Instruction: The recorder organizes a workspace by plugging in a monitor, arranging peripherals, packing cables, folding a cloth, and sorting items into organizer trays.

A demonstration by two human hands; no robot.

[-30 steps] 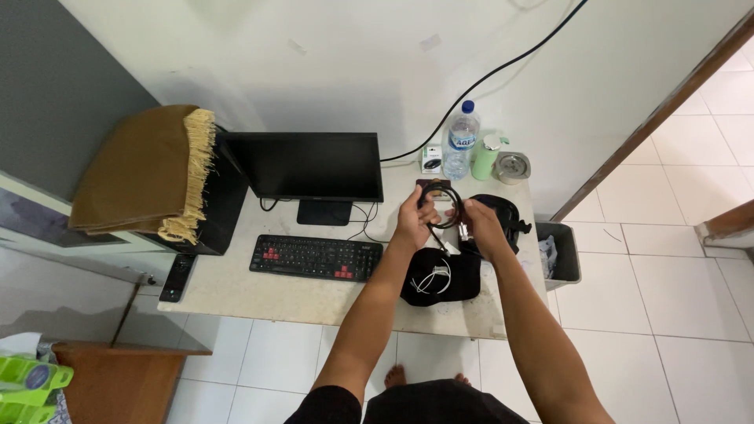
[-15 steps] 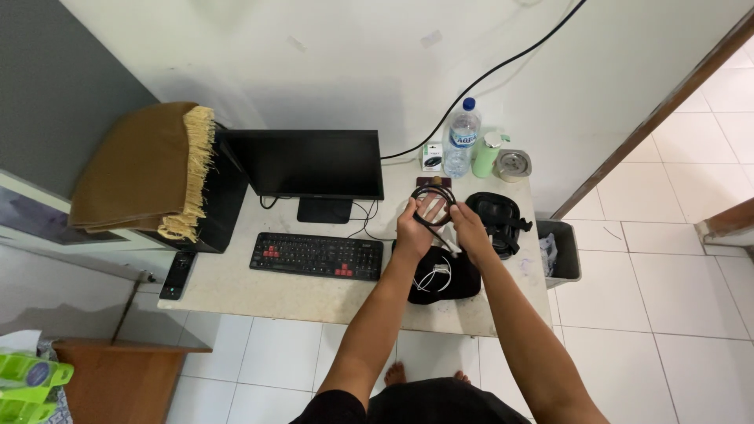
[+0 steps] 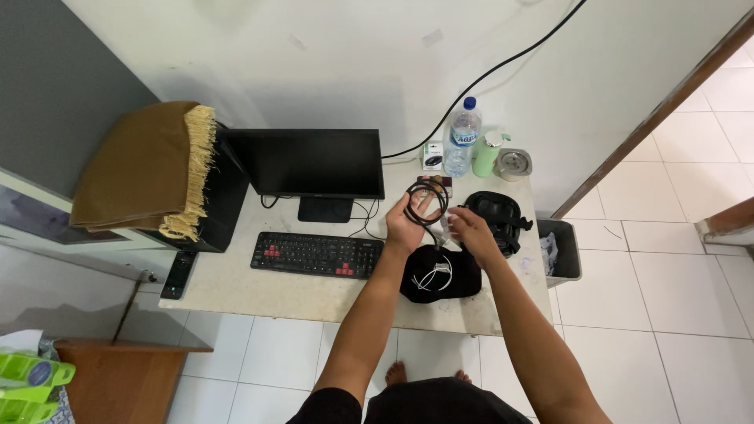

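Lying nearest on the tabletop [image 3: 314, 294] is a black cap [image 3: 440, 275]. Beyond it, the right hand [image 3: 470, 229] pinches the cable end, while at 10 o'clock the left hand [image 3: 408, 216] grips the coiled black cable [image 3: 428, 202].

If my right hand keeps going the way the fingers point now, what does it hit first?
Probably the black cable coiled in the left hand; the right hand points toward it, though depth is unclear.

Black wall cable [image 3: 503, 67] cut off by top edge. Green package [image 3: 31, 381] at near left cut by frame edge. Small box [image 3: 431, 156] beside bottle: too small to tell. Bin [image 3: 559, 251] contents unclear. Left hand [image 3: 408, 220] partly hides cable coil [image 3: 428, 200].
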